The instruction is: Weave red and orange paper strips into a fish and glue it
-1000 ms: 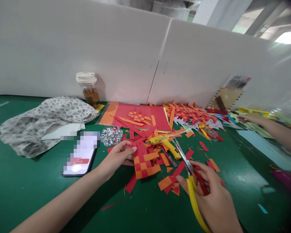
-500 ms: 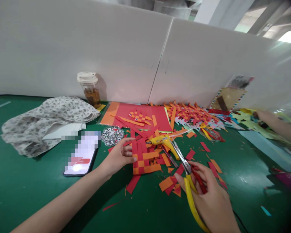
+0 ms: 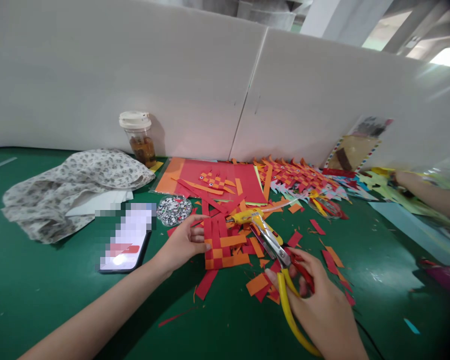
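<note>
Between the thumb and fingers of my left hand point(image 3: 187, 240) is the left edge of a woven paper piece point(image 3: 218, 254), red and orange strips crossed in a checker pattern with loose ends at the top and right. My right hand point(image 3: 315, 300) grips scissors point(image 3: 277, 250) with yellow and red handles, their blades pointing up and left. Those blades lie over a yellow glue gun point(image 3: 251, 216), partly hiding it. Cut paper scraps point(image 3: 258, 284) in red and orange lie around both hands. A round clear container of googly eyes point(image 3: 173, 210) sits beyond my left hand.
A phone point(image 3: 125, 240) and a patterned cloth point(image 3: 71, 185) lie at left, with a lidded drink cup point(image 3: 138, 137) behind. Red and orange paper sheets point(image 3: 243, 182) and woven paper fish point(image 3: 292, 175) line the wall. Another person's arm point(image 3: 427, 192) reaches in at right.
My right hand has moved slightly left with the scissors, and their blades have swung lower over the glue gun. My left hand and the woven piece have stayed nearly still.
</note>
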The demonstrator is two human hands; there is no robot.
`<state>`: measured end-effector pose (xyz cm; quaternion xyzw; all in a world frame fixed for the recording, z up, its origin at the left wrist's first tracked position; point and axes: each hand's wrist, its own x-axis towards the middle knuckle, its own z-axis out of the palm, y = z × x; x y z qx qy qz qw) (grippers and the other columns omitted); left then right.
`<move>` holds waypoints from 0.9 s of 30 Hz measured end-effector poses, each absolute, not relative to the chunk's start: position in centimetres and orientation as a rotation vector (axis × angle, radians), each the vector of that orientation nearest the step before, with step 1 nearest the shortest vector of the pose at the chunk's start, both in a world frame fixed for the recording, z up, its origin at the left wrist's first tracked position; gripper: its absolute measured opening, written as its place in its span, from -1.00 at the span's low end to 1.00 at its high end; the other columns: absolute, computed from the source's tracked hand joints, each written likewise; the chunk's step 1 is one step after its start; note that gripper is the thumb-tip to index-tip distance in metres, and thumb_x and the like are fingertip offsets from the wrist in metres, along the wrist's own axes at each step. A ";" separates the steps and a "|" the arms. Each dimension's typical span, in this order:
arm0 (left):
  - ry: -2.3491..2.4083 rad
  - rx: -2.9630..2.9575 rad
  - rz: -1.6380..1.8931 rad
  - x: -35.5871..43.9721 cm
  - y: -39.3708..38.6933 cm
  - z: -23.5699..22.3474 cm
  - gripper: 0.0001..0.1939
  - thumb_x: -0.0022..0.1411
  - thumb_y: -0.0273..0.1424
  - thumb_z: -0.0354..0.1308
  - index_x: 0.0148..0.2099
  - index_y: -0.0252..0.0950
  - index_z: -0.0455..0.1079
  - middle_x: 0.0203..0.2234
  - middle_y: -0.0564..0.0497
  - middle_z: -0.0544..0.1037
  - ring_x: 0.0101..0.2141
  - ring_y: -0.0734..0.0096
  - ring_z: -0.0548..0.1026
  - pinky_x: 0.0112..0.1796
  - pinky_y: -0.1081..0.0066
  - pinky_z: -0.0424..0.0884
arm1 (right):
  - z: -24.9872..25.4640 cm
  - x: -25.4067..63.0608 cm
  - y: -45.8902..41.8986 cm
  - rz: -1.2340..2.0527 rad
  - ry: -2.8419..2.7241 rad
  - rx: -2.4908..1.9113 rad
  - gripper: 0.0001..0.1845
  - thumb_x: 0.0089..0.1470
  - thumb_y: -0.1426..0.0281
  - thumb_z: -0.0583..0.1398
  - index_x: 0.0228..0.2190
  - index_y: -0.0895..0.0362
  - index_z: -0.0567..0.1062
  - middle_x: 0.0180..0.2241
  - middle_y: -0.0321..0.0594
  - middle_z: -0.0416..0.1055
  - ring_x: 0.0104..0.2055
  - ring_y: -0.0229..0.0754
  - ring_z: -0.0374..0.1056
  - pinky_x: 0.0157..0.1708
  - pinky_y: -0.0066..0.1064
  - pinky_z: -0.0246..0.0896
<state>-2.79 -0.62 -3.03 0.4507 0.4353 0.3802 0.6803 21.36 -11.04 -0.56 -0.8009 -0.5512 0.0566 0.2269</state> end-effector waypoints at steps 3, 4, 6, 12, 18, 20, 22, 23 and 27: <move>1.003 1.002 0.856 -2.7 -0.6 -3.1 -0.44 -0.22 -0.60 0.30 -0.12 -0.26 0.23 -0.50 0.18 0.33 -0.51 0.56 0.36 -0.40 0.45 0.31 | -0.6 21.3 -11.0 0.142 -1.527 -2.250 -0.48 -0.20 0.16 0.22 -0.12 -0.02 0.34 -0.41 -0.29 0.50 -0.51 -0.18 0.41 -0.62 -0.46 0.24; 1.010 0.994 0.859 -2.7 -0.6 -3.1 -0.46 -0.23 -0.60 0.31 -0.15 -0.26 0.23 -0.51 0.19 0.33 -0.52 0.57 0.35 -0.40 0.45 0.30 | -0.6 21.3 -11.0 0.139 -1.532 -2.251 -0.47 -0.20 0.17 0.22 -0.12 -0.01 0.33 -0.41 -0.28 0.50 -0.51 -0.17 0.41 -0.62 -0.46 0.24; 1.009 0.980 0.867 -2.6 -0.7 -3.0 -0.50 -0.24 -0.59 0.32 -0.20 -0.27 0.25 -0.53 0.20 0.33 -0.54 0.58 0.35 -0.41 0.46 0.30 | -0.7 21.2 -11.0 0.133 -1.565 -2.236 -0.47 -0.19 0.17 0.21 -0.11 -0.01 0.32 -0.39 -0.27 0.49 -0.50 -0.17 0.41 -0.61 -0.45 0.24; 0.960 1.021 0.894 -2.5 -0.8 -2.5 -0.75 -0.20 -0.52 0.33 -0.42 -0.29 0.34 -0.53 0.13 0.42 -0.47 0.51 0.40 -0.31 0.43 0.31 | -0.6 20.6 -11.1 0.079 -1.687 -2.196 -0.48 -0.14 0.13 0.18 -0.09 -0.03 0.30 -0.47 -0.32 0.46 -0.53 -0.16 0.40 -0.59 -0.43 0.24; 0.943 0.985 0.902 -2.7 -1.1 -2.1 -0.81 -0.02 -0.37 0.29 -0.29 -0.24 0.44 -0.42 0.07 0.47 -0.36 0.46 0.43 -0.29 0.45 0.30 | -0.3 20.4 -11.1 0.129 -1.705 -2.163 -0.47 -0.15 0.09 0.19 -0.10 -0.03 0.31 -0.53 -0.35 0.46 -0.55 -0.17 0.39 -0.61 -0.45 0.24; 0.964 0.931 0.914 -2.6 -1.2 -1.9 -0.77 0.00 -0.33 0.28 -0.24 -0.21 0.41 -0.39 0.09 0.45 -0.35 0.48 0.42 -0.34 0.49 0.30 | -0.3 20.3 -11.2 0.150 -1.744 -2.139 -0.45 -0.15 0.07 0.20 -0.09 -0.03 0.30 -0.50 -0.35 0.46 -0.54 -0.18 0.39 -0.59 -0.44 0.26; 0.986 0.912 0.918 -2.5 -1.4 -1.8 -0.74 0.02 -0.30 0.27 -0.20 -0.20 0.37 -0.36 0.09 0.43 -0.34 0.49 0.41 -0.37 0.52 0.29 | -0.3 20.3 -11.4 0.160 -1.778 -2.119 -0.45 -0.14 0.11 0.21 -0.08 -0.04 0.29 -0.44 -0.34 0.48 -0.50 -0.18 0.40 -0.55 -0.43 0.29; 0.990 0.910 0.916 -2.4 -1.4 -1.7 -0.73 0.03 -0.30 0.27 -0.20 -0.20 0.36 -0.35 0.08 0.42 -0.32 0.48 0.41 -0.37 0.52 0.29 | -0.4 20.2 -11.5 0.158 -1.789 -2.114 -0.45 -0.14 0.14 0.21 -0.07 -0.04 0.28 -0.41 -0.33 0.48 -0.47 -0.18 0.41 -0.52 -0.43 0.30; 0.974 0.848 0.854 -2.3 -1.5 -1.8 -0.66 0.02 -0.27 0.27 -0.16 -0.22 0.32 -0.33 0.06 0.42 -0.29 0.43 0.43 -0.32 0.48 0.33 | -0.4 19.9 -11.8 0.142 -1.803 -2.095 -0.47 -0.13 0.17 0.20 -0.06 -0.03 0.29 -0.34 -0.27 0.49 -0.38 -0.13 0.44 -0.49 -0.43 0.31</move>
